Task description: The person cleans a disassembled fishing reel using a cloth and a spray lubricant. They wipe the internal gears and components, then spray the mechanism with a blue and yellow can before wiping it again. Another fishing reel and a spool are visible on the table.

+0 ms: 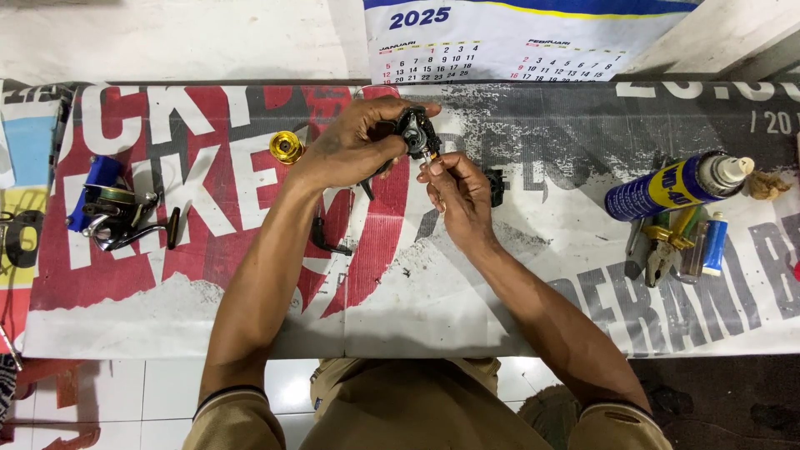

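My left hand (354, 143) grips a black fishing reel body (415, 133) above the printed banner (517, 275) that covers the work surface. My right hand (457, 190) is just below it, fingertips pinched on a small shaft that sticks out of the reel body's underside. A gold spool (286, 147) lies on the banner just left of my left hand. A thin black handle part (327, 238) lies under my left forearm. A small black part (496, 187) sits right of my right hand.
A complete spinning reel (117, 215) with blue parts lies at the left. At the right lie a blue and yellow spray can (671, 187), pliers (664, 243) with yellow grips and a small blue tube (713, 243). A wall calendar (508, 37) hangs behind.
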